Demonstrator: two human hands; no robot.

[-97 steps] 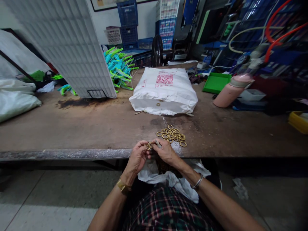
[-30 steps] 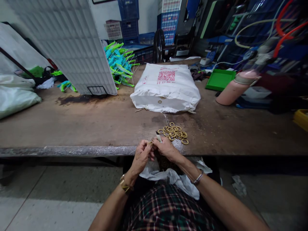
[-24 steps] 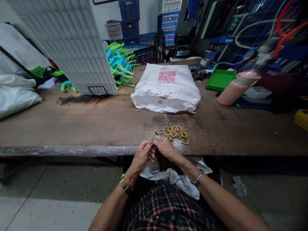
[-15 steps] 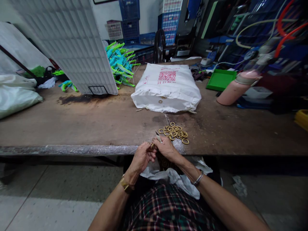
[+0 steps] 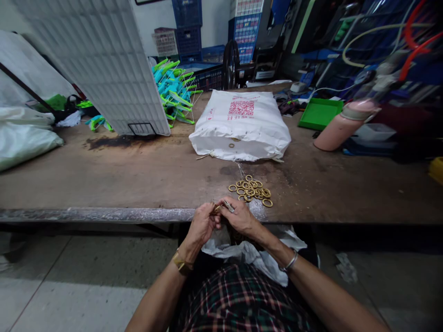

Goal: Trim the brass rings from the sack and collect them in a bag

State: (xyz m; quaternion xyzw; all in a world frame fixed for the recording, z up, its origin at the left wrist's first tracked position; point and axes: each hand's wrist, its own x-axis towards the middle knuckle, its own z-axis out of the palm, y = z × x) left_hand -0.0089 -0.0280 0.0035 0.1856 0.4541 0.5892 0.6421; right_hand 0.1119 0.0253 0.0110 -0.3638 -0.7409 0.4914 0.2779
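Note:
My left hand (image 5: pixel 202 225) is closed at the table's front edge, pinching a brass-coloured ring (image 5: pixel 217 209) between thumb and fingertips. Against it, my right hand (image 5: pixel 241 218) is closed round a small knife (image 5: pixel 229 206) with a pale handle; its tip is hard to make out at this angle. The fingertips of both hands meet at the ring. Just beyond my right hand lies a loose pile of similar rings (image 5: pixel 249 188) on the wooden table (image 5: pixel 138 180). Below the hands, a white plastic bag (image 5: pixel 247 256) spreads over my lap, its contents mostly in shadow.
A white printed sack (image 5: pixel 238 122) lies behind the pile, its mouth facing me. At the left stands a ribbed white panel (image 5: pixel 104 69) beside green and blue plastic pieces (image 5: pixel 176 90). A green tray (image 5: pixel 320 114) and a pink bottle (image 5: pixel 341 127) are on the right.
The knife has turned in my right hand, from pointing up and away to lying lower over the fingers. Both hands have shifted slightly left and stay together at the ring.

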